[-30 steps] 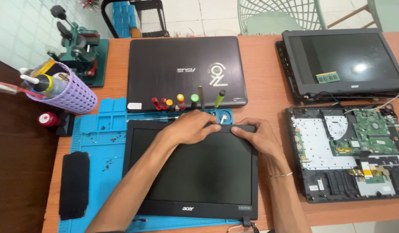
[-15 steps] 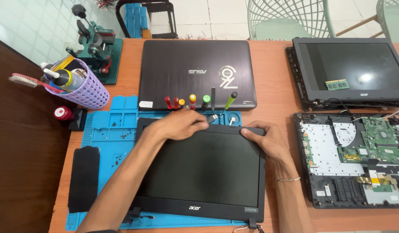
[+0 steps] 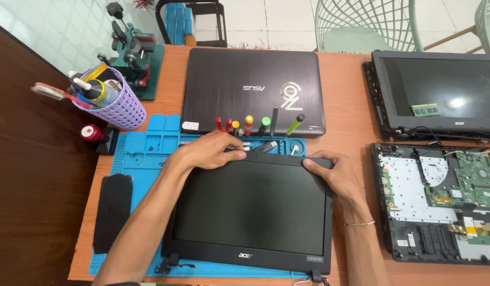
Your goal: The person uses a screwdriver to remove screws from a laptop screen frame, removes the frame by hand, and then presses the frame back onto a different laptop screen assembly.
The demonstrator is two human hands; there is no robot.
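A detached black laptop screen panel point(image 3: 253, 209) lies face up on a blue repair mat point(image 3: 141, 159), hinges toward me. My left hand point(image 3: 210, 151) presses on the panel's far edge near the top left, fingers curled over the bezel. At the far right corner my right hand point(image 3: 330, 175) grips the bezel. A thin bracelet circles my right wrist.
A closed dark laptop point(image 3: 253, 90) lies beyond the mat, with several coloured screwdrivers point(image 3: 255, 126) upright along its near edge. A purple tool basket point(image 3: 110, 103) and a green vise point(image 3: 131, 50) stand at left. An opened laptop base point(image 3: 441, 201) and another screen point(image 3: 438, 92) lie at right.
Both hands stay on the panel's far edge, with my left hand shifted slightly right along the bezel. The camera view has moved a little.
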